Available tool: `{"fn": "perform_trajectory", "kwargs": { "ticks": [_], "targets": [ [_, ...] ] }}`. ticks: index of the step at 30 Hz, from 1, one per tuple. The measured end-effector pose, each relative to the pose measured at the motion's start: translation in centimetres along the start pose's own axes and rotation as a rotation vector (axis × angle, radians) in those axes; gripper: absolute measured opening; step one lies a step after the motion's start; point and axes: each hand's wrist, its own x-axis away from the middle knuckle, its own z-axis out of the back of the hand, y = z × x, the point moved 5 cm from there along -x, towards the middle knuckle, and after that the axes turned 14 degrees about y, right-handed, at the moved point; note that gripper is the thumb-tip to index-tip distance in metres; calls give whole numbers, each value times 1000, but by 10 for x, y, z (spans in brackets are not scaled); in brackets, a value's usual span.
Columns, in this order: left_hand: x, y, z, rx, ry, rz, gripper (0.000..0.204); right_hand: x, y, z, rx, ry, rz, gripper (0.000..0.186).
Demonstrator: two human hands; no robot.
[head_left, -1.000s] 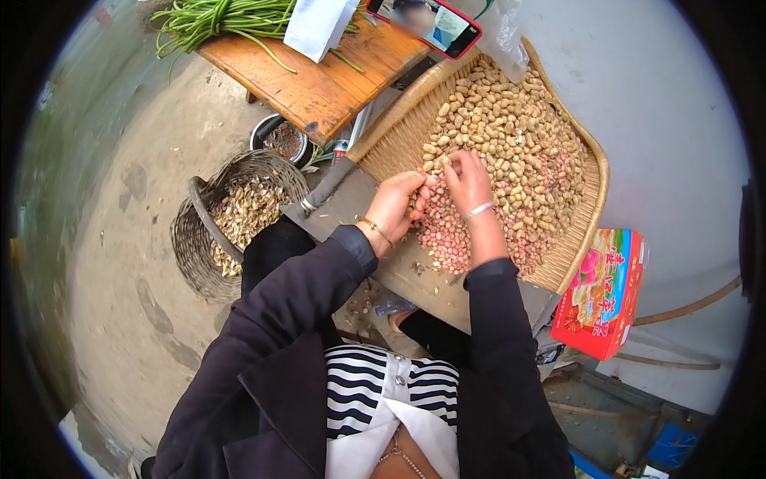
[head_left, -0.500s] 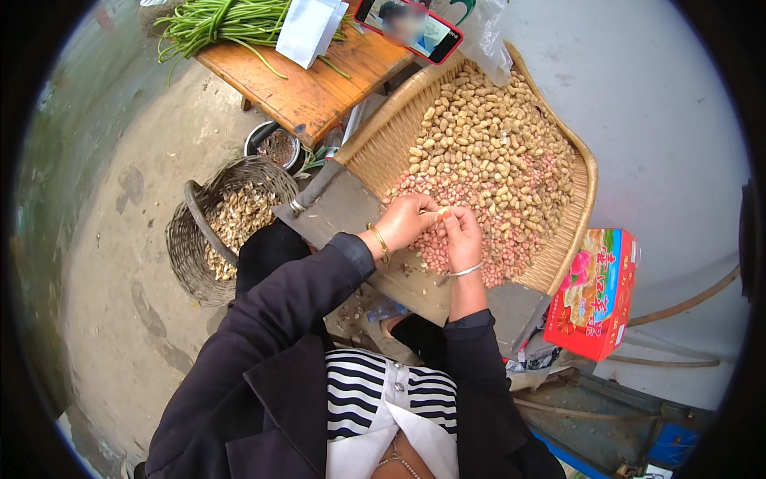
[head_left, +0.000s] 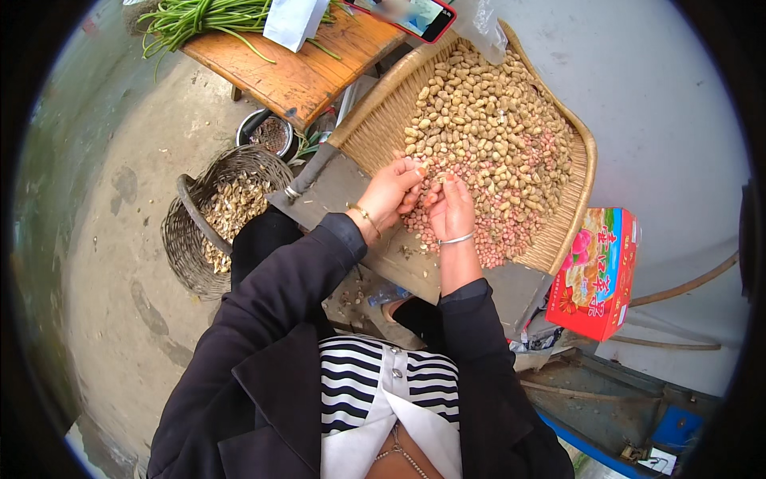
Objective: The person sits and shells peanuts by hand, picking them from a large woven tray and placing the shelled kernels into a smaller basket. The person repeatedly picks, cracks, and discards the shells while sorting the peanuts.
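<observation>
My left hand (head_left: 389, 193) is closed in a pinch over the near part of a woven tray (head_left: 592, 172), with a pale bit of peanut shell at its fingertips. Just to its right, my right hand (head_left: 452, 209) pinches a tan piece of peanut shell (head_left: 441, 179) between thumb and fingers. A small gap separates the two hands. Beneath and beyond them lie reddish shelled peanuts (head_left: 499, 239), spread over the near part of the tray. Unshelled peanuts (head_left: 467, 104) are heaped farther back.
At the left, a wicker basket (head_left: 179, 247) with a handle holds empty shells. A wooden bench (head_left: 271, 76) carries green stalks (head_left: 203, 16), a white paper packet (head_left: 293, 22) and a phone (head_left: 423, 16). Beside the tray stand a metal pot (head_left: 292, 144) and a red box (head_left: 594, 275).
My hands have parted slightly from where they met at the fingertips. The whole view has shifted a little, so the bench and box appear higher.
</observation>
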Motion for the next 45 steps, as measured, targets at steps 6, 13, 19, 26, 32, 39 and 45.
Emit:
{"fn": "perform_trajectory", "kwargs": {
  "ticks": [6, 13, 19, 26, 32, 39, 45],
  "targets": [
    [-30, 8, 27, -549, 118, -288, 7, -3, -9, 11, 64, 44, 31, 16],
    [-11, -3, 13, -89, -47, 136, 10, 6, -16, -3, 122, 2, 62, 15],
    [-3, -4, 9, 127, 22, 223, 20, -19, -30, -18, 874, -136, 582, 21],
    [-7, 8, 17, 193, 138, 74, 25, -57, -46, -88, 1350, -142, 1294, 17],
    [-7, 12, 18, 212, 101, 63, 22, -82, -25, -96, 1686, -7, 1283, 11],
    [-5, 12, 22, 189, 174, 25, 15, -70, -43, -61, 1229, 19, 1011, 7],
    [-12, 1, 23, 130, 165, 20, 17, -55, -30, -82, 1532, -317, 1287, 19]
  ]
}}
